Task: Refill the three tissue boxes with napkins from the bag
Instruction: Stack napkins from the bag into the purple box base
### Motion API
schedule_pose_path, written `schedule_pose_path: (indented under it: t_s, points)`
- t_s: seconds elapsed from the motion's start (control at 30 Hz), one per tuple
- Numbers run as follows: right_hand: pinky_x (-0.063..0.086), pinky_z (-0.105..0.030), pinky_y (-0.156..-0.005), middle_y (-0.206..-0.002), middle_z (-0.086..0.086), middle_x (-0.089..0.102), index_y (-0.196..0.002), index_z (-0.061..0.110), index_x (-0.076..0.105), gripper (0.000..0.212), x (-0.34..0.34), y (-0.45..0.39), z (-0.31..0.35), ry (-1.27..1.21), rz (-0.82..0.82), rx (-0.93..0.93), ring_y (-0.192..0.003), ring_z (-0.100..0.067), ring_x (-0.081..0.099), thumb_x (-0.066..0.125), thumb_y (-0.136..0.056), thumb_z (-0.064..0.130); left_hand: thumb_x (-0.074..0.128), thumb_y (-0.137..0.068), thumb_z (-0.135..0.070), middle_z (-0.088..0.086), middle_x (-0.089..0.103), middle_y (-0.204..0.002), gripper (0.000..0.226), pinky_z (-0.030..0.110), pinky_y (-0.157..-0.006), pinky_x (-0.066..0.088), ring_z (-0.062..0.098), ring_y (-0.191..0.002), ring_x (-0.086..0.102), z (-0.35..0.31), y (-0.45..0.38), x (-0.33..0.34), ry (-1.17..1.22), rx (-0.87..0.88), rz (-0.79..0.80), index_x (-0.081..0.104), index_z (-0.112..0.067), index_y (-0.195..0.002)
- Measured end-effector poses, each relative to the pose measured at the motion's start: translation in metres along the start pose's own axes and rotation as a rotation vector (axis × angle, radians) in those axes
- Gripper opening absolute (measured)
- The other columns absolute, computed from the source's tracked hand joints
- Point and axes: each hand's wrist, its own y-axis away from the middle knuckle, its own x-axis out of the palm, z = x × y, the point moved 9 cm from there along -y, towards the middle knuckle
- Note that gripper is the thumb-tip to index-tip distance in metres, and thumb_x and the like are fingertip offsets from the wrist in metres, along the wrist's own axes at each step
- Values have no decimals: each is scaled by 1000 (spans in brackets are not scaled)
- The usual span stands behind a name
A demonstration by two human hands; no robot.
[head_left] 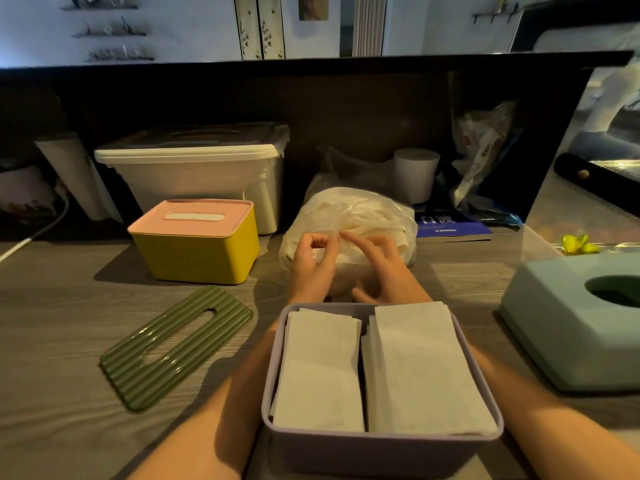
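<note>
Dim light falls across a grey wood-grain counter (69,341) with a dark upstand behind it. At twelve o'clock from the near box, both hands work at the mouth of the clear plastic bag (349,220) of napkins. The left hand (313,268) has its fingers curled, thumb and forefinger pinching a fold of film. The right hand (381,268) is looser, its forefinger stretched toward the same fold and the other fingers spread over the bag; whether it has hold of anything I cannot tell.

The step looks to be parting the bag to draw out more napkins. It would go best with one hand holding the film back while the other takes a flat bundle by its edge, so the sheets come out squared and uncreased.

Just below the wrists sits the lilac box (381,441), open, with two white stacks of napkins (422,368) side by side, almost level with the rim. Its ribbed green lid (176,344) lies flat at nine o'clock. At ten o'clock stands the yellow box (197,251), pink lid on. At three o'clock sits the pale blue box (568,327), its round opening dark.
</note>
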Motion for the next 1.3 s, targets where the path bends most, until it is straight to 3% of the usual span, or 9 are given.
schedule_pose_path:
  t_s: [0.07,0.23,0.37,0.73,0.9,1.07,1.13,1.2,1.3]
  points:
    - [36,-17,-106,-151,-7,33,-157,28,33,78,-3,2,-5,64,8,14,-132,-17,39,73,-91,23,55,-103,-31,-13,57,-95,16,4,-66,41,-1,-87,53,-1,1,0,-17,-15,14,56,-15,-106]
    - [35,-5,-94,-149,-1,43,-153,27,39,67,-10,-1,-10,31,33,-8,-126,-9,45,70,-95,21,68,-93,-40,-12,62,-101,23,12,-74,43,-2,-94,57,-9,-2,5,-146,34,259,61,-22,-105]
    - [44,-3,-83,-127,14,59,-141,30,56,49,-31,-1,-12,31,-62,16,-100,2,59,71,-95,24,84,-79,-27,-11,66,-108,40,12,-76,51,1,-100,62,-14,-1,-5,-349,162,456,64,-25,-114]
    - [49,-6,-83,-119,12,69,-129,25,65,48,-38,1,-26,17,23,141,-106,0,64,81,-84,32,86,-77,-21,-14,72,-102,31,17,-82,55,-4,-97,66,-21,-2,-21,-355,171,406,71,-30,-103]
    - [52,-6,-78,-100,26,67,-118,29,69,37,-55,-4,-6,-63,18,147,-96,19,62,81,-83,27,86,-78,-21,-6,74,-101,33,31,-87,60,7,-97,70,-44,4,-30,-323,149,359,74,-20,-108]
    - [60,-22,-83,-108,12,76,-123,27,69,41,-78,-18,27,-207,74,171,-100,-1,71,80,-85,35,81,-83,-28,-6,69,-106,32,20,-75,59,7,-100,66,-94,17,-46,-340,154,378,68,-21,-112]
    - [61,-26,-82,-109,9,76,-129,29,64,48,-84,-18,44,-281,121,208,-100,-7,73,80,-85,38,79,-84,-33,-6,69,-106,31,24,-77,60,7,-100,66,-109,26,-55,-337,87,363,67,-24,-111]
    - [59,-27,-85,-110,8,77,-135,32,57,54,-87,-16,62,-309,196,231,-101,-9,73,77,-86,42,76,-86,-38,-5,71,-105,29,27,-79,61,8,-97,68,-122,39,-64,-348,20,354,67,-24,-110]
    - [57,-24,-84,-106,9,77,-128,34,62,45,-90,-10,82,-355,259,269,-101,-7,72,73,-86,45,72,-88,-44,-6,73,-99,29,18,-66,57,5,-85,70,-137,61,-74,-381,-41,373,65,-25,-109]
